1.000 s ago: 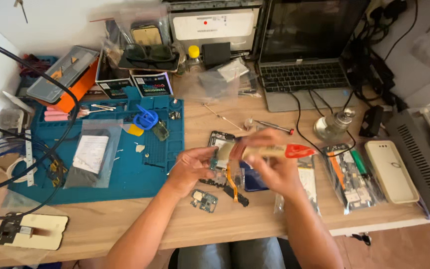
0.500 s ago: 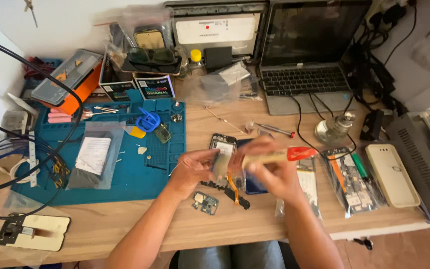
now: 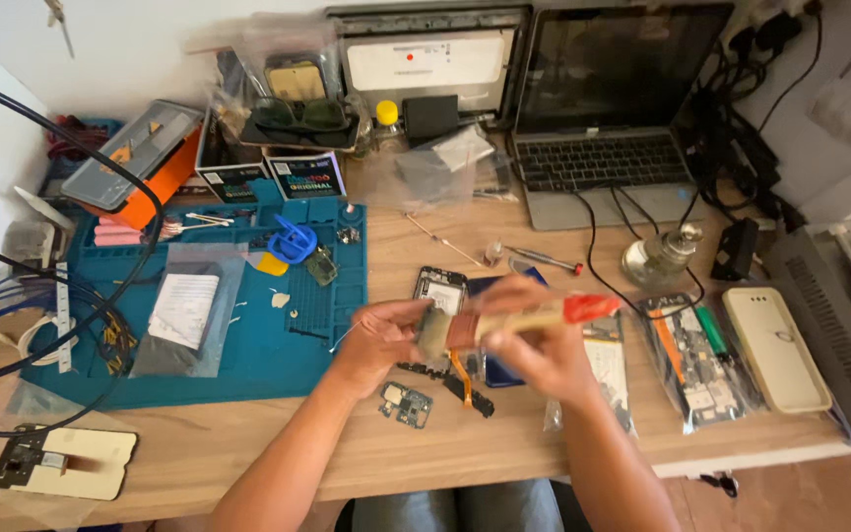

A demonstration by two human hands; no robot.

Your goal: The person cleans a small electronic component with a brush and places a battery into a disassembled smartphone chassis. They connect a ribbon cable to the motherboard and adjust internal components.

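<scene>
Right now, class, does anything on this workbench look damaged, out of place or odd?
Yes: a phone lies opened up, with a loose circuit board on the bare desk rather than the blue mat. The hands' brush is motion-blurred.

A brush [image 3: 519, 320] with a red-tipped wooden handle is gripped in the right hand [image 3: 534, 355], its bristles laid against a small part pinched in the left hand [image 3: 381, 340]. Both hands are held above the tabletop [image 3: 396, 463], over a circuit board [image 3: 406, 404] and a flex cable [image 3: 460, 379]. A blue mat [image 3: 248, 345] is spread to the left, and a laptop [image 3: 603, 128] is set behind.
</scene>
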